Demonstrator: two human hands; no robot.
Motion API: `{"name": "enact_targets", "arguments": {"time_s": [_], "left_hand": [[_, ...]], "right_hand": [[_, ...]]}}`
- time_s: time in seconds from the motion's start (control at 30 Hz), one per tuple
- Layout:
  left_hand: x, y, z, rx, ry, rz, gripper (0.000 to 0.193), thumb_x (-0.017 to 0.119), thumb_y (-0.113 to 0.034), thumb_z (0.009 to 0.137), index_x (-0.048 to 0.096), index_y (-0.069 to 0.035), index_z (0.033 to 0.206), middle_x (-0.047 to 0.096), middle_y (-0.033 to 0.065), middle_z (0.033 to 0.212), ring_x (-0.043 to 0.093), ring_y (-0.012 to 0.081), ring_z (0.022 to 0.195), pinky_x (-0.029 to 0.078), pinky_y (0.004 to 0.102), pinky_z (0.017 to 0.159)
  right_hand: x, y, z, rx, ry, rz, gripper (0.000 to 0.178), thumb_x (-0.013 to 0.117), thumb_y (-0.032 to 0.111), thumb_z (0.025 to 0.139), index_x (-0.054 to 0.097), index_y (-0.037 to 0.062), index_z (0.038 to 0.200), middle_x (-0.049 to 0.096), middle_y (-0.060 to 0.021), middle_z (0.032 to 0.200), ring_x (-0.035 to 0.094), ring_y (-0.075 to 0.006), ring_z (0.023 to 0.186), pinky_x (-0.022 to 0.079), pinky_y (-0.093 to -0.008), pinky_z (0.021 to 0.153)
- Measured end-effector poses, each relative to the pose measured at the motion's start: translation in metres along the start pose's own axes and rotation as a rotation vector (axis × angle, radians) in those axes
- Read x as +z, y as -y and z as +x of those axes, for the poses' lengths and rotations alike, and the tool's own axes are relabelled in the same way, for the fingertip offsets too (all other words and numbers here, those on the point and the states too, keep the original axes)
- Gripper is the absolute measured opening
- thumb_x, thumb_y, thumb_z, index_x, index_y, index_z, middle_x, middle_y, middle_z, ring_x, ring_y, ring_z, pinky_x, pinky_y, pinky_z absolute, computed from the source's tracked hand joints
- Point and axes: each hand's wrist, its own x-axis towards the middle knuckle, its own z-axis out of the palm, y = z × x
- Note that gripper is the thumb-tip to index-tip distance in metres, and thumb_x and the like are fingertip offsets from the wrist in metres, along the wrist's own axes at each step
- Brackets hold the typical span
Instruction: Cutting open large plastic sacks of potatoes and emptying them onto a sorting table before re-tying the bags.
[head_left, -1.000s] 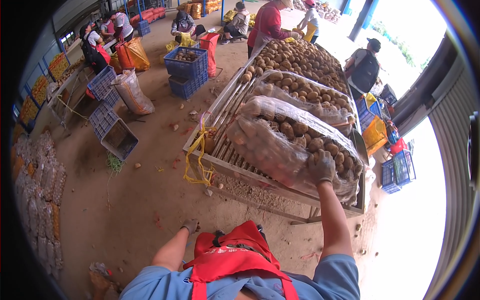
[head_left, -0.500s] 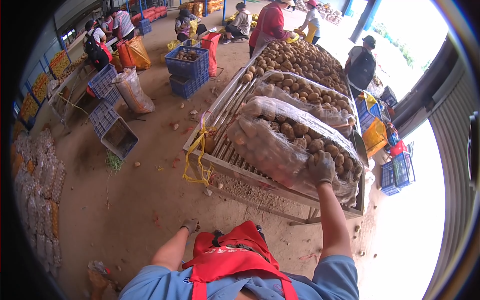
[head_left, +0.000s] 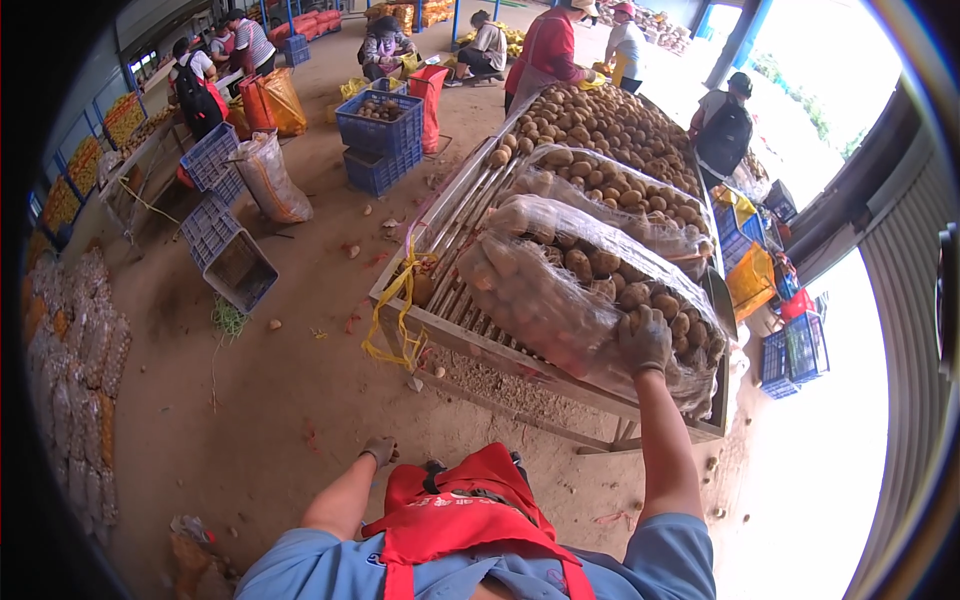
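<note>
My right hand, in a grey work glove, is at the near edge of a split in a clear plastic sack of potatoes. Its fingers curl over the edge, against brown potatoes showing through the opening. The sack lies on its side across the near end of a slatted metal sorting table. Down to the left, away from the table, hangs my gloved left hand. Its fingers are too small and foreshortened to tell whether they are closed; nothing is seen in it.
Beyond lies another opened potato sack, then loose potatoes. Yellow ties hang off the table's left corner. Blue crates and a filled sack stand on the floor to the left. Several people work farther back.
My hands keep their places, the right one still on the sack. The view has shifted slightly. At the back, a seated person's pose and the person in red have shifted a little.
</note>
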Motion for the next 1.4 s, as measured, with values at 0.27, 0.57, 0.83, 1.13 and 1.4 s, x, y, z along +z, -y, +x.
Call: {"name": "enact_targets", "arguments": {"time_s": [0.27,0.57,0.83,1.13,1.4], "left_hand": [[0.002,-0.004,-0.007,0.012,-0.002,0.008,0.03,0.055,-0.03,0.103,0.069,-0.004,0.107,0.076,0.0151,0.085,0.071,0.0221,0.065,0.056,0.0349,0.06],[0.003,0.025,0.047,0.418,0.154,0.82,0.024,0.065,-0.024,0.1,0.07,-0.008,0.118,0.075,0.0114,0.107,0.073,0.0273,0.087,0.06,0.0407,0.072],[0.007,0.007,0.01,0.064,-0.035,0.094,0.042,0.055,-0.034,0.102,0.075,0.0,0.115,0.077,0.0176,0.087,0.073,0.0245,0.071,0.059,0.0396,0.07],[0.008,0.01,-0.008,0.085,-0.041,0.151,0.044,0.057,-0.037,0.103,0.076,0.003,0.106,0.078,0.0153,0.087,0.074,0.0233,0.071,0.059,0.039,0.072],[0.003,0.003,-0.008,0.125,-0.037,0.12,0.044,0.057,-0.038,0.103,0.076,0.002,0.105,0.078,0.0145,0.087,0.074,0.0233,0.072,0.059,0.0385,0.072]], "right_hand": [[-0.005,0.004,0.001,0.022,0.04,-0.006,0.042,0.067,0.04,0.093,0.066,0.0077,0.12,0.063,-0.0166,0.113,0.063,-0.0387,0.106,0.049,-0.0522,0.093],[0.028,-0.017,0.002,-0.082,0.033,-0.123,0.042,0.065,0.037,0.092,0.065,0.0053,0.12,0.068,-0.0193,0.104,0.066,-0.0391,0.099,0.052,-0.0525,0.087],[0.017,-0.014,-0.001,-0.076,-0.03,-0.025,0.044,0.06,0.035,0.1,0.065,-0.0034,0.121,0.065,-0.0238,0.116,0.063,-0.0452,0.106,0.05,-0.0537,0.092],[0.01,-0.011,0.0,-0.031,0.076,0.01,0.047,0.061,0.036,0.1,0.061,-0.0006,0.13,0.063,-0.0237,0.119,0.061,-0.0442,0.112,0.047,-0.0535,0.096],[0.004,-0.007,-0.001,-0.064,0.052,0.02,0.046,0.062,0.036,0.1,0.06,0.0009,0.131,0.063,-0.0215,0.121,0.061,-0.0428,0.112,0.047,-0.0522,0.096]]}}
